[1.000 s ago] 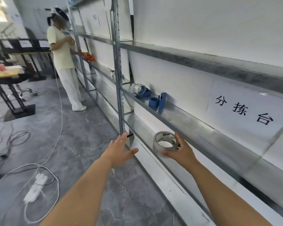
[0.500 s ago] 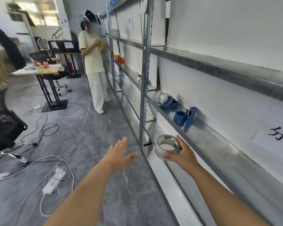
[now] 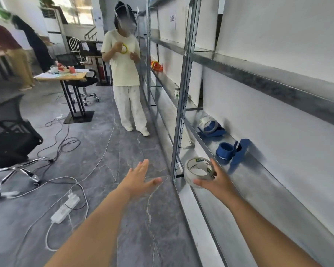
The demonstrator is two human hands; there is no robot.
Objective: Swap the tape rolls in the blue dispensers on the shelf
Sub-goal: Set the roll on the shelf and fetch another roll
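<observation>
My right hand grips a clear tape roll with a white core, held in the air just in front of the metal shelf. My left hand hovers open over the floor, fingers straight, holding nothing. On the shelf beyond the roll stands a blue dispenser with a bare blue hub and no tape. Farther along lies a second blue dispenser with a clear tape roll on it.
A steel upright of the rack stands just left of my right hand. A person stands by the shelf ahead. Cables and a power strip lie on the floor; an office chair sits at left.
My view has swung left and moved along the shelf toward the dispensers. My right hand still grips the roll; my left hand stays open.
</observation>
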